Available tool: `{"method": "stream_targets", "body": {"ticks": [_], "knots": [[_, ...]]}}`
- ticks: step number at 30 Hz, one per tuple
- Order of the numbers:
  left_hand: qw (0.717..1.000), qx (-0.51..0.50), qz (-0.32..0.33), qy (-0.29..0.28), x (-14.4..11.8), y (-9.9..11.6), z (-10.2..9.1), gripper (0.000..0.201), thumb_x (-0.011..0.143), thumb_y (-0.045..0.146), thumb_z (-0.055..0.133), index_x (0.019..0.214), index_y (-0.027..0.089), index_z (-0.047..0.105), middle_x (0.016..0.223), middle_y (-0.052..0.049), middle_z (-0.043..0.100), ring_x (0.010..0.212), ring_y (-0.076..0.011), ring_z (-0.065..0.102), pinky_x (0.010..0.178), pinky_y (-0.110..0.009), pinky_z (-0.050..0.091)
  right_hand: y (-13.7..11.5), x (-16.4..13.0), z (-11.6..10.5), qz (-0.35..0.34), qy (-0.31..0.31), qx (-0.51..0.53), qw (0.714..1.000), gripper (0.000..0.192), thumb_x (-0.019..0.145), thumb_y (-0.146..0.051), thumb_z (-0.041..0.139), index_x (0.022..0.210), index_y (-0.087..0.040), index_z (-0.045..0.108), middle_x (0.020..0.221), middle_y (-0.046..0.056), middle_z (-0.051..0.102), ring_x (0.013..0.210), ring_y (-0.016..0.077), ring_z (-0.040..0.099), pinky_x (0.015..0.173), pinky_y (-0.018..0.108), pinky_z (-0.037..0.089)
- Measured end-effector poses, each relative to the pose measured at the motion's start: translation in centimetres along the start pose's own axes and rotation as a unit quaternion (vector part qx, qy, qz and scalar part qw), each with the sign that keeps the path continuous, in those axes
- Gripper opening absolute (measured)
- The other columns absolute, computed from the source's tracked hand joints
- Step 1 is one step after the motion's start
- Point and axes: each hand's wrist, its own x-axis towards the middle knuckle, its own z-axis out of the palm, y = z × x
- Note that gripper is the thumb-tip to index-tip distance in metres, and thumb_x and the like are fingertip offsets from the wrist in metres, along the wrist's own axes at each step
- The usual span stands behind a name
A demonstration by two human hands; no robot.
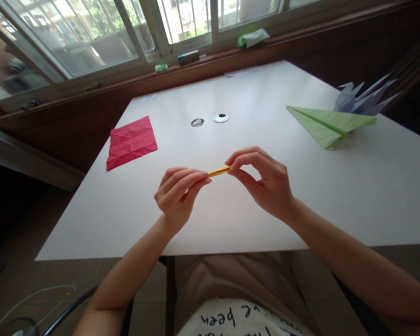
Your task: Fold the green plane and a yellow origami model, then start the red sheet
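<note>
A narrow strip of folded yellow paper stretches between my two hands, seen nearly edge-on above the white table. My left hand pinches its left end between thumb and fingers. At the other end, my right hand grips it with thumb and fingertips, the wrist arched. The fingertips cover both ends of the paper, so its full shape is hidden.
On the white table lie a creased red paper square at left, two round stickers beyond my hands, and a green paper plane at right. Pale folded paper cranes stand behind the plane. Small items line the windowsill.
</note>
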Motion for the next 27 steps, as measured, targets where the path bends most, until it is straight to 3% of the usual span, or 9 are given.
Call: {"method": "stream_targets", "body": {"ticks": [5, 9, 14, 20, 27], "knots": [[0.997, -0.029, -0.066, -0.009, -0.09, 0.09, 0.20, 0.021, 0.066, 0.007, 0.073, 0.081, 0.021, 0.069, 0.074, 0.000, 0.070, 0.070, -0.0127, 0.060, 0.065, -0.027, 0.051, -0.05, -0.25, 0.27, 0.092, 0.011, 0.081, 0.992, 0.008, 0.079, -0.013, 0.060, 0.077, -0.020, 0.056, 0.079, 0.001, 0.062, 0.076, 0.0140, 0.061, 0.070, 0.030, 0.050], [0.979, -0.068, -0.189, -0.041, -0.23, 0.16, 0.31, 0.011, 0.070, 0.013, 0.071, 0.078, 0.021, 0.069, 0.073, 0.001, 0.068, 0.068, -0.0111, 0.060, 0.063, -0.023, 0.050, -0.06, -0.35, 0.49, 0.137, 0.024, 0.093, 0.986, 0.010, 0.077, -0.012, 0.061, 0.079, -0.020, 0.056, 0.079, 0.000, 0.062, 0.076, 0.0137, 0.061, 0.070, 0.029, 0.050], [0.943, -0.107, -0.306, -0.078, -0.56, 0.10, 0.52, 0.006, 0.070, 0.022, 0.072, 0.075, 0.021, 0.069, 0.074, 0.000, 0.067, 0.067, -0.0106, 0.060, 0.062, -0.022, 0.049, 0.13, -0.10, 0.53, 0.163, -0.042, 0.033, 0.985, 0.004, 0.077, -0.019, 0.063, 0.079, -0.017, 0.065, 0.079, 0.003, 0.066, 0.072, 0.0141, 0.061, 0.064, 0.027, 0.048], [0.922, -0.099, -0.336, -0.163, -0.63, 0.12, 0.80, 0.012, 0.075, 0.028, 0.068, 0.083, 0.020, 0.070, 0.081, -0.003, 0.070, 0.074, -0.0139, 0.063, 0.068, -0.025, 0.049, 0.29, -0.06, 0.54, 0.167, -0.069, 0.012, 0.983, 0.007, 0.077, -0.020, 0.061, 0.072, -0.017, 0.065, 0.073, 0.003, 0.064, 0.067, 0.0135, 0.058, 0.061, 0.026, 0.045], [0.945, -0.037, -0.267, -0.186, -0.36, 0.37, 0.62, 0.010, 0.077, 0.028, 0.065, 0.074, 0.018, 0.069, 0.070, -0.001, 0.069, 0.064, -0.0118, 0.061, 0.061, -0.023, 0.047, 0.14, -0.25, 0.90, 0.184, -0.084, 0.009, 0.979, 0.007, 0.075, -0.020, 0.061, 0.068, -0.017, 0.062, 0.071, 0.002, 0.061, 0.065, 0.0128, 0.055, 0.060, 0.025, 0.043]]}}
